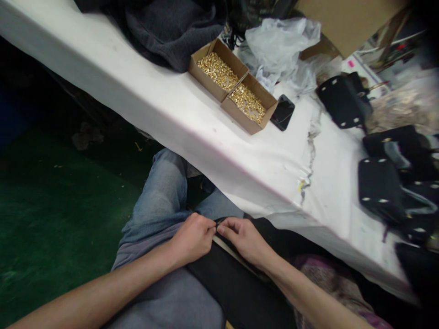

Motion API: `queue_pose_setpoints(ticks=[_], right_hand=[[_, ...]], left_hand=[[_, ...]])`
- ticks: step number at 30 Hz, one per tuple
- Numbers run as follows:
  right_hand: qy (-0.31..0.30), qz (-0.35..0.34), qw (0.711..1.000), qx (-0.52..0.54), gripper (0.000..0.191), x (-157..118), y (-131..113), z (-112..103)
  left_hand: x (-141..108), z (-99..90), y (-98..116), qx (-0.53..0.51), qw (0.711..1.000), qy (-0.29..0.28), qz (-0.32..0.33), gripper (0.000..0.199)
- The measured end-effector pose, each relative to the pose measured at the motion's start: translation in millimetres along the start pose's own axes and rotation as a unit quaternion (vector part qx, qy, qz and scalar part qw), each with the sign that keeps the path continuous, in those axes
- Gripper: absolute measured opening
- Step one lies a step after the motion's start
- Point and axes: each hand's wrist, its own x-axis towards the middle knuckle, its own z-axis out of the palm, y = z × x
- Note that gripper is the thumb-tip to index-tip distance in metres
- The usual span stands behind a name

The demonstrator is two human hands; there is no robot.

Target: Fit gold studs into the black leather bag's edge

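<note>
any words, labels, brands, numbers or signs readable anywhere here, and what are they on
None can be read.
Pink mark near the large cardboard: too small and blurred to tell whether it bears writing.
Phone: dark, no legible text.
Small cardboard boxes of gold-coloured pieces: no lettering seen on the visible sides.
Black piece at the hands: no readable marking.

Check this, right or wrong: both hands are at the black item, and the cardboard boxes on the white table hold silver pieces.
Wrong on colour: the head view shows gold-coloured pieces, not silver, in the cardboard boxes on the white table. The left hand and right hand are indeed at the black item.
</note>
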Motion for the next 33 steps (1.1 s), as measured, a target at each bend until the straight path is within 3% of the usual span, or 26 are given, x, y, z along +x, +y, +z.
queue_pose_setpoints(ticks=[6,16,33], right_hand=[[-0.001,-0.032,0.998,-0.05,0.038,0,0,4],[0.059,-0.124,0.97,-0.2,0.023,-6,-11,13],[0.021,-0.088,0.983,-0.157,0.03,-2,-13,10]], left_hand=[[-2,-12.8,-5,-0.043,0.995,-0.087,-0.006,0.031],[-1,-1.8,1,0.013,1.0,-0.008,-0.004,0.024],[15,-1.7,-19,-0.064,0.997,-0.011,-0.038,0.019]])
